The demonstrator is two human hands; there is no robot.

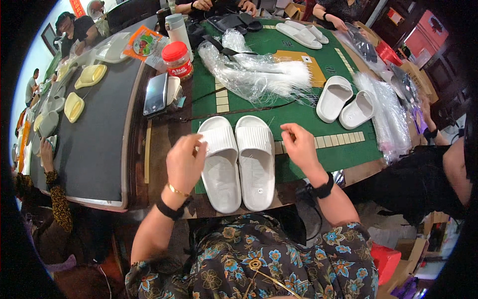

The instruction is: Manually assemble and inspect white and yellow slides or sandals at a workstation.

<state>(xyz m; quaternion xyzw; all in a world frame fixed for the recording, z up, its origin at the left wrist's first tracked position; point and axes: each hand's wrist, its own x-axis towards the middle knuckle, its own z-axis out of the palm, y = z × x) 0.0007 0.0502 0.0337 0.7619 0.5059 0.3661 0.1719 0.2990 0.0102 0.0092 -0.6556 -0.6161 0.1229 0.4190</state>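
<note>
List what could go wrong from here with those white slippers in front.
1. The side-by-side pair of white ribbed slippers lies with its heels close to the near edge of the green-covered table, so a bump from the left hand might push one off.
2. The loose, shiny clear plastic packaging beyond could slip or tangle if pulled.

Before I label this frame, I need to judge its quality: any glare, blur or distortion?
Head view: the edges of the belt curve, with black at the rim; glare streaks the plastic sleeves; the left hand looks slightly soft; ribbing on the near slippers reads clearly.
</note>
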